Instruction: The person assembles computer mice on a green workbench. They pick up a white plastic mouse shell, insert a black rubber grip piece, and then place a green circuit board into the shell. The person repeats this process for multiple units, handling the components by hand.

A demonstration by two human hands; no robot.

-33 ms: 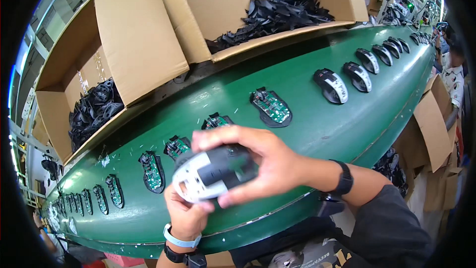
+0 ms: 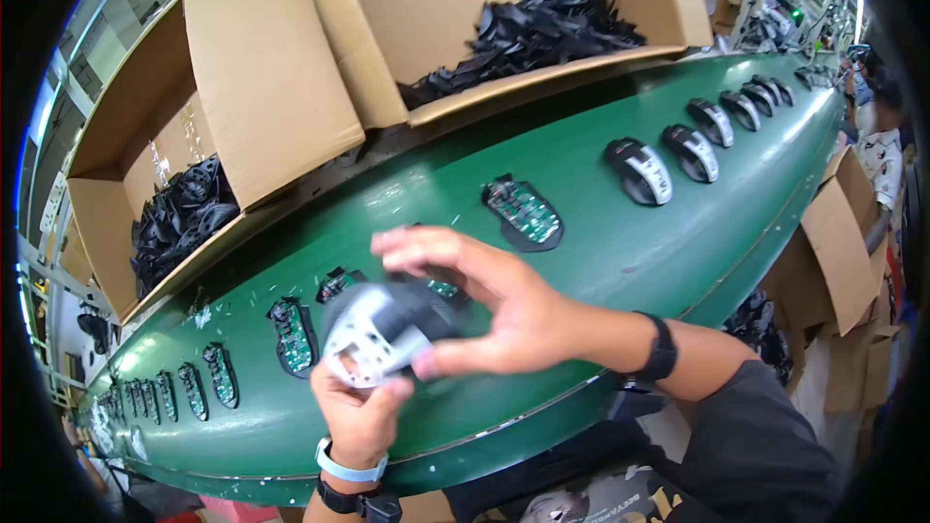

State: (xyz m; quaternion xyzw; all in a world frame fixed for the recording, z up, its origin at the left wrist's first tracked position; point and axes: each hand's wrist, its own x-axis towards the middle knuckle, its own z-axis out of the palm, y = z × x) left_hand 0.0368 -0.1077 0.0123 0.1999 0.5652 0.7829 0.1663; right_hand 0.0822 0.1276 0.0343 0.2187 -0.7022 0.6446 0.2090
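Note:
A computer mouse (image 2: 373,337) with a white and black shell, smeared by motion, is tilted above the belt in my left hand (image 2: 356,416). My left fingers are closed on its near lower end, partly hidden beneath it. Curved round its right side, my right hand (image 2: 509,315) has its fingers and thumb apart. The thumb tip overlaps the mouse's edge; whether it touches I cannot tell. Behind the hands lie open mouse bases with green circuit boards, one (image 2: 293,337) left of the mouse and another (image 2: 523,213) beyond my right hand.
The green conveyor belt (image 2: 591,281) carries more open bases (image 2: 221,375) at left and several closed mice (image 2: 639,171) at right. Cardboard boxes (image 2: 271,87) of black plastic parts (image 2: 542,34) line its far side. Another person (image 2: 877,126) is at the far right.
The mouse has shifted slightly left in my left hand. My right fingers have loosened from round it and spread apart. Pieces on the belt sit slightly further left in the picture.

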